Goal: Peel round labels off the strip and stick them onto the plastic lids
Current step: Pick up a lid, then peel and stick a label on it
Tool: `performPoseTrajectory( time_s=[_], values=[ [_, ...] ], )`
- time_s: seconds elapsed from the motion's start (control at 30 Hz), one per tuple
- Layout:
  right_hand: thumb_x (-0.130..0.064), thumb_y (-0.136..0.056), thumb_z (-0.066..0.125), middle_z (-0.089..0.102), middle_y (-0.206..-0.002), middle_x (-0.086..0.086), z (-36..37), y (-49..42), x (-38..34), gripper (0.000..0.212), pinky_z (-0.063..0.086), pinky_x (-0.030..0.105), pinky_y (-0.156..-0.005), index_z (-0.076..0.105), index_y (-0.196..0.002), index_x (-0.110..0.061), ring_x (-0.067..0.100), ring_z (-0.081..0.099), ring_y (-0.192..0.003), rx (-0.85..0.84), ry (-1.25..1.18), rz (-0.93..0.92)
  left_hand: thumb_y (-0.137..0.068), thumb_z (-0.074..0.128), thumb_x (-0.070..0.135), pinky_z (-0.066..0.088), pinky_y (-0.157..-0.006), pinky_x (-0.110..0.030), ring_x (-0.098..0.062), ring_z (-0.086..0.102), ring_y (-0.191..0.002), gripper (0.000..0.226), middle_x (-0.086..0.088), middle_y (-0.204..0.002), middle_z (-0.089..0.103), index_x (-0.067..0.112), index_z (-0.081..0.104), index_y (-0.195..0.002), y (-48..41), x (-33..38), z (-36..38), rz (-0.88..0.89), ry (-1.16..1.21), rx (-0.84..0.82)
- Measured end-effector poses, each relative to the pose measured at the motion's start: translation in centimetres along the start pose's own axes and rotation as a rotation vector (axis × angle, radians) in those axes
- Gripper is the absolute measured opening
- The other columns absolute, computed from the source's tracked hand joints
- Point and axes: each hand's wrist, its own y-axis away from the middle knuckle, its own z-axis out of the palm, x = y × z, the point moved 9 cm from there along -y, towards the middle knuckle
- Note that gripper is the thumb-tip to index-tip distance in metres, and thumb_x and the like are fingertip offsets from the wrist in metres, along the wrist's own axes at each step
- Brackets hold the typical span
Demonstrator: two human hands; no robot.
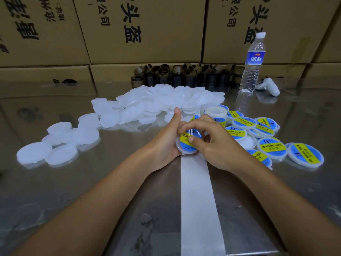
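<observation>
A: Where the L hand (167, 139) and R hand (212, 145) meet mid-desk (73, 191), what's each got?
B: L hand grips one lid (184, 152) from below, thumb sticking up. R hand's fingers curl over the same lid, thumb pressing on its blue/yellow label (191, 135).
A: And the strip?
B: White strip (197, 200) lies flat, running from under the hands twd the near edge, btwn the forearms. Label roll (215, 112) sits just beyond the R hand.
A: Other lids?
B: Plain lids (156, 102) heaped left & behind; labelled lids (271, 146) spread to the right. Water bottle (252, 65) upright further back, w/ cardboard boxes (140, 30) behind.
</observation>
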Motion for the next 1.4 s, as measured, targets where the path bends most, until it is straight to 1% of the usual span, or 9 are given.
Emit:
performPoseTrajectory(
  time_s=[0.2,0.3,0.43,0.67,0.83,0.97,1.1,1.27,1.4],
  values=[
    [0.001,-0.088,0.056,0.053,-0.105,0.013,-0.01,0.04,-0.22,0.041,0.033,0.008,-0.070,0.062,-0.090,-0.040,-0.003,0.041,-0.071,-0.005,0.015,-0.001,-0.098,0.011,0.056,0.045,-0.102,-0.041,-0.027,0.059,-0.110,0.081,-0.022,-0.115,0.060,-0.008,0.052,-0.125,-0.19,-0.09,-0.18,-0.006,-0.018,0.004],
    [0.001,-0.088,0.056,0.052,-0.104,0.013,0.05,0.09,-0.22,0.040,0.033,0.007,-0.070,0.063,-0.091,-0.038,-0.003,0.042,-0.073,-0.013,0.006,0.001,-0.098,0.012,0.056,0.047,-0.099,-0.039,-0.027,0.060,-0.109,0.079,-0.022,-0.114,0.061,-0.007,0.053,-0.123,-0.07,-0.03,-0.14,-0.005,-0.018,0.006],
    [0.001,-0.088,0.056,0.053,-0.107,0.013,0.16,0.05,0.01,0.041,0.033,0.008,-0.071,0.062,-0.092,-0.040,0.008,0.047,-0.087,-0.020,-0.003,0.013,-0.099,0.013,0.055,0.049,-0.096,-0.037,-0.027,0.060,-0.109,0.079,-0.023,-0.117,0.061,-0.008,0.051,-0.127,0.01,0.02,-0.10,-0.004,-0.011,0.005],
    [0.001,-0.087,0.056,0.053,-0.109,0.013,0.15,0.09,0.05,0.042,0.033,0.008,-0.072,0.062,-0.091,-0.040,0.008,0.047,-0.090,-0.023,-0.002,0.020,-0.099,0.011,0.054,0.049,-0.095,-0.035,-0.028,0.059,-0.108,0.081,-0.025,-0.118,0.058,-0.012,0.048,-0.128,0.04,0.15,0.03,0.011,-0.014,-0.005],
    [0.001,-0.087,0.057,0.052,-0.107,0.012,0.18,0.06,0.12,0.042,0.033,0.009,-0.071,0.062,-0.092,-0.040,0.003,0.045,-0.084,-0.027,0.013,0.022,-0.099,0.011,0.054,0.048,-0.096,-0.036,-0.029,0.058,-0.110,0.080,-0.030,-0.128,0.055,-0.010,0.047,-0.130,0.04,0.12,0.08,0.008,-0.012,-0.004],
    [0.000,-0.087,0.057,0.052,-0.105,0.013,0.15,0.05,0.09,0.040,0.032,0.009,-0.069,0.062,-0.092,-0.040,0.002,0.043,-0.080,-0.025,0.031,0.016,-0.099,0.012,0.054,0.047,-0.098,-0.038,-0.030,0.057,-0.112,0.080,-0.030,-0.128,0.055,-0.010,0.046,-0.131,0.00,0.07,0.09,0.005,0.000,-0.012],
    [0.001,-0.086,0.058,0.052,-0.102,0.013,0.04,0.10,-0.08,0.041,0.032,0.010,-0.069,0.061,-0.090,-0.040,-0.002,0.040,-0.074,-0.018,0.046,0.001,-0.099,0.012,0.055,0.044,-0.100,-0.038,-0.029,0.056,-0.109,0.079,-0.023,-0.114,0.058,-0.008,0.052,-0.124,-0.02,0.09,0.18,0.002,-0.002,-0.018],
    [-0.003,-0.085,0.063,0.050,-0.096,0.012,-0.20,0.05,0.11,0.038,0.033,0.013,-0.065,0.064,-0.091,-0.040,0.008,0.041,-0.072,0.002,0.090,-0.010,-0.099,0.011,0.056,0.049,-0.094,-0.034,-0.025,0.061,-0.100,0.076,-0.015,-0.100,0.065,-0.002,0.060,-0.098,0.05,0.17,0.27,0.004,-0.040,-0.040],
    [-0.006,-0.085,0.064,0.052,-0.095,0.009,-0.32,0.07,0.19,0.042,0.033,0.011,-0.065,0.061,-0.094,-0.047,0.009,0.043,-0.075,0.022,0.150,-0.046,-0.098,0.013,0.056,0.051,-0.093,-0.034,-0.021,0.066,-0.097,0.076,-0.014,-0.099,0.069,-0.004,0.062,-0.098,0.01,0.15,0.37,0.004,-0.033,-0.056]
  ],
)
